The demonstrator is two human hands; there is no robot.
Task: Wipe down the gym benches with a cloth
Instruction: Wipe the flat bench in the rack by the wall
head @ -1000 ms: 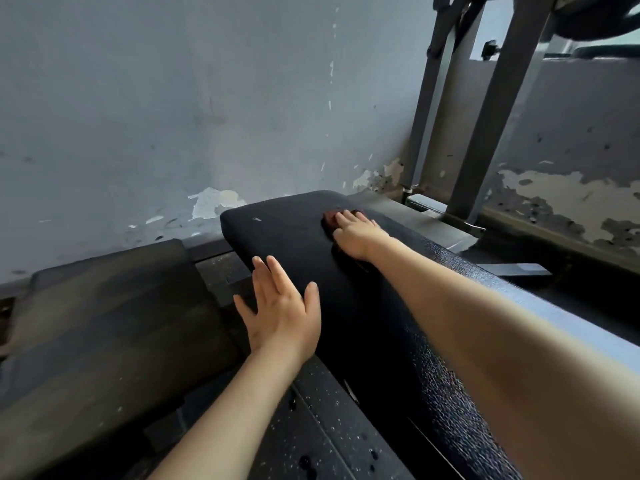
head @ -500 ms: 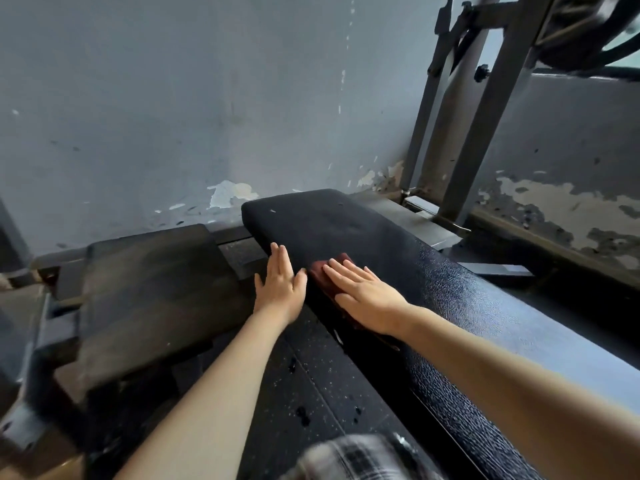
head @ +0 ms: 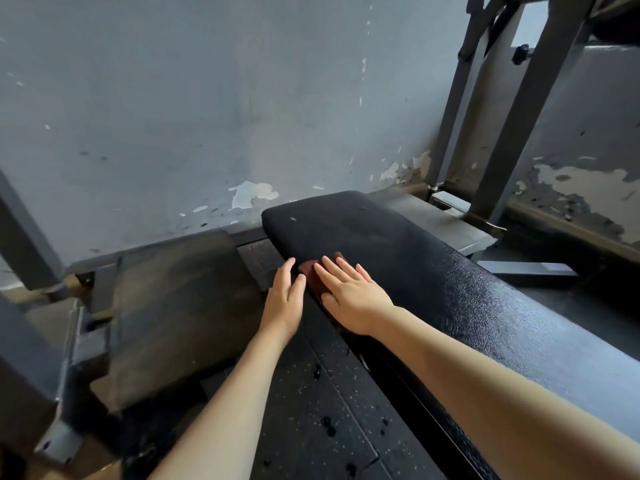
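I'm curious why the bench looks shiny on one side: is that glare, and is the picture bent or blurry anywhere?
Head view: light, seemingly from the right, lays a pale sheen on the near bench pad, while its far end is matte. Head view: the wide lens tilts the rack uprights and stretches the forearms. Head view: the right hand and cloth look sharp; the lower-left corner is dim and smeared.

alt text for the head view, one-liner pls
A right hand presses a dark red cloth flat on a black padded gym bench near its left edge; the open left hand lies alongside that edge. Peeling grey wall behind, speckled dark floor below.
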